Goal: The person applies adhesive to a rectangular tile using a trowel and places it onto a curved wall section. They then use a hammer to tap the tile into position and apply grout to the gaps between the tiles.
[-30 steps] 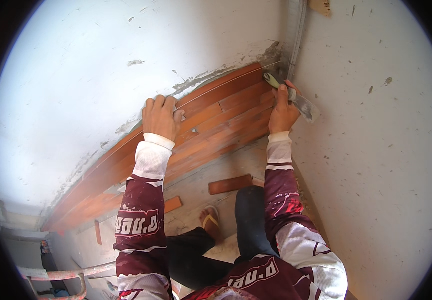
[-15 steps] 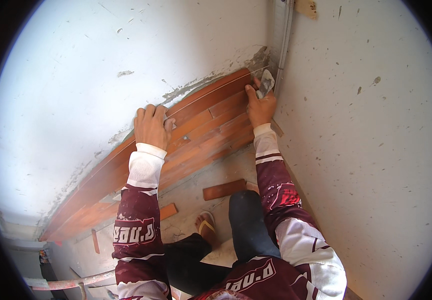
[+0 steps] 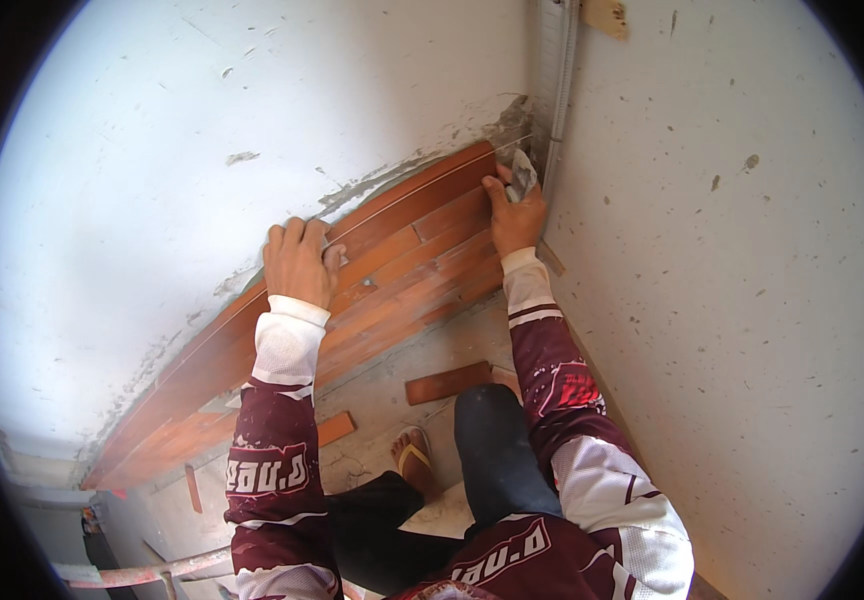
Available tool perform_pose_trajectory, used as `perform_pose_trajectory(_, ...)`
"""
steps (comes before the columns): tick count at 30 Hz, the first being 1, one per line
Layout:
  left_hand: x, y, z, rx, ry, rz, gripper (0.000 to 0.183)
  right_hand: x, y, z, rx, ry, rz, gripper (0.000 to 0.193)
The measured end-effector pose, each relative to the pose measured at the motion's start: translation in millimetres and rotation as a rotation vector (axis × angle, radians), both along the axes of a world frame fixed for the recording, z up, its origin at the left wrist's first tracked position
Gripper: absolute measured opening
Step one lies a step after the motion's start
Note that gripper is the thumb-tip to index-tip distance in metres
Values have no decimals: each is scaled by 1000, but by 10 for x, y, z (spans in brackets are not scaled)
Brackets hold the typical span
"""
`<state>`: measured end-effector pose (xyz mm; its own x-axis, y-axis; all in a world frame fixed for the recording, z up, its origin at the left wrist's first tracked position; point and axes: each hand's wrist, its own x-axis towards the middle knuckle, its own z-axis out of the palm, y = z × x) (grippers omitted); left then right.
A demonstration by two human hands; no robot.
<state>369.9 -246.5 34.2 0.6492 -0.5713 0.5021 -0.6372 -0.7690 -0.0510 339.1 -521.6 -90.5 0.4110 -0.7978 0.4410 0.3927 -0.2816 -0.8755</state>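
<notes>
My left hand (image 3: pixel 298 264) grips the top edge of the upper reddish-brown tile strip (image 3: pixel 414 193), its fingers bent over the edge and its thumb toward the front. A small greyish bit shows by that thumb. At the strip's right end, near the corner, my right hand (image 3: pixel 516 214) is closed round a trowel (image 3: pixel 522 176) smeared with grey mortar; its handle is hidden. The right thumb is against the strip's end. Below, several rows of similar strips (image 3: pixel 392 262) cover the foot of the white wall. A thin pale string runs along the top row.
Loose tile pieces (image 3: pixel 449 383) lie on the dusty floor (image 3: pixel 377 405) by my knee and foot. A second wall (image 3: pixel 722 260) rises close on my right, with a pale conduit (image 3: pixel 560 95) in the corner. A paint-spattered bar (image 3: pixel 152 568) stands at lower left.
My right hand and the trowel have come slightly down, with the trowel's tip lower beside the strip's end. My left hand keeps its place on the top edge. The view has shifted a little.
</notes>
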Motion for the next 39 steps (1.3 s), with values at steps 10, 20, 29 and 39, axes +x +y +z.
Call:
perform_pose_trajectory(10, -11, 13, -2, 5, -5, 7, 24, -84, 15, 43, 19, 68, 113, 54)
perform_pose_trajectory(20, -9, 22, 1, 7, -19, 7, 23, -84, 32, 61, 27, 66, 112, 52)
perform_pose_trajectory(29, -5, 22, -5, 4, -24, -5, 24, -51, 71, 53, 36, -36, 59, 30)
perform_pose_trajectory(39, 15, 27, -53, 26, -36, 4, 40, -7, 31, -41, 8, -16, 47, 31)
